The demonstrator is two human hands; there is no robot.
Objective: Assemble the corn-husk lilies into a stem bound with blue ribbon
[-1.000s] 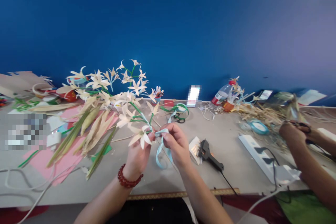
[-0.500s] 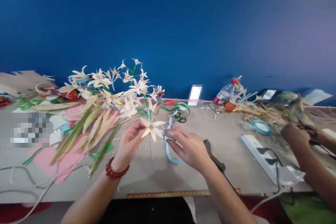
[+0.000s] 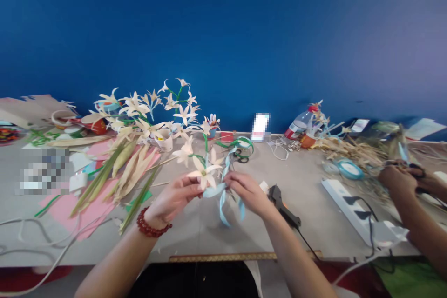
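My left hand point(image 3: 178, 195), with a red bead bracelet at the wrist, pinches a cream artificial flower point(image 3: 204, 173) just below its petals. More blossoms on green-wrapped stems rise behind it as part of the same spray. My right hand point(image 3: 247, 192) is closed on a light blue ribbon point(image 3: 223, 205), whose loose ends dangle below the fingers. One stretch of the ribbon runs across from the right fingers to the flower's base. The exact grip at the flower's stem is hidden behind the petals.
Dried husks point(image 3: 131, 179) lie on pink paper at left, with standing flowers point(image 3: 139, 107) behind. A black glue gun point(image 3: 283, 207) and a white power strip point(image 3: 349, 212) are to the right. A co-worker's hands point(image 3: 398, 181) hold scissors at far right.
The flower spray has turned and dropped slightly, its blossoms shifting. The ribbon now stretches between my hands and hangs in loose ends. My right hand has moved slightly right.
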